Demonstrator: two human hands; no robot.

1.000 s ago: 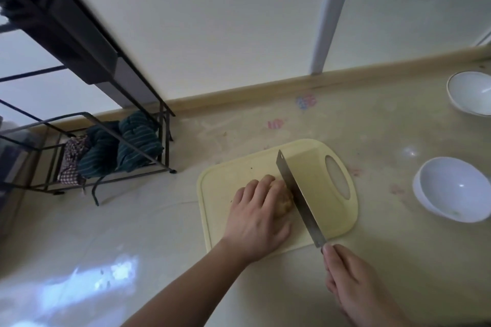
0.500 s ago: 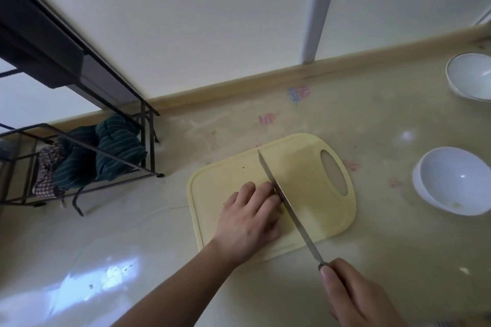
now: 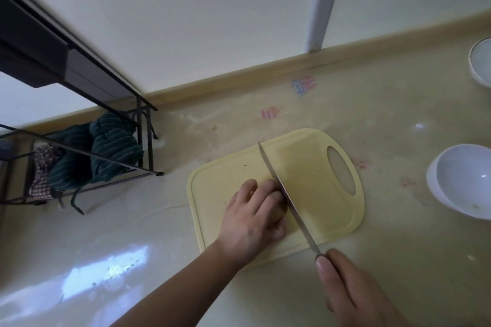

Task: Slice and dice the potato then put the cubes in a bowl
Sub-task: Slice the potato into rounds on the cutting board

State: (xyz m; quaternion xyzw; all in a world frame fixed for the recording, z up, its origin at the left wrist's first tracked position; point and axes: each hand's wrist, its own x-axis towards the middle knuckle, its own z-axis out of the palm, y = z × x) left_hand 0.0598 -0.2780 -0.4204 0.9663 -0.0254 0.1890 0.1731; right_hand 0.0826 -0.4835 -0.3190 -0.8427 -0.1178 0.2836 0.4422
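A pale yellow cutting board (image 3: 326, 207) lies on the counter. My left hand (image 3: 252, 218) curls over the potato (image 3: 281, 211) on the board, so only a small tan patch shows between my fingers. My right hand (image 3: 353, 292) grips the handle of a knife (image 3: 287, 194) near the board's front edge. The blade runs diagonally across the board, edge down, right against the fingers of my left hand and the potato's right side. A white bowl (image 3: 459, 180) stands to the right of the board.
A second white bowl (image 3: 481, 61) sits at the far right by the wall. A black wire rack (image 3: 79, 162) holding folded dark striped cloths stands at the left. A white pole (image 3: 321, 2) rises at the back edge of the counter.
The blade has moved left, closer against my left fingers on the potato. The camera view has shifted, so the board and bowls sit a little lower and further left in view.
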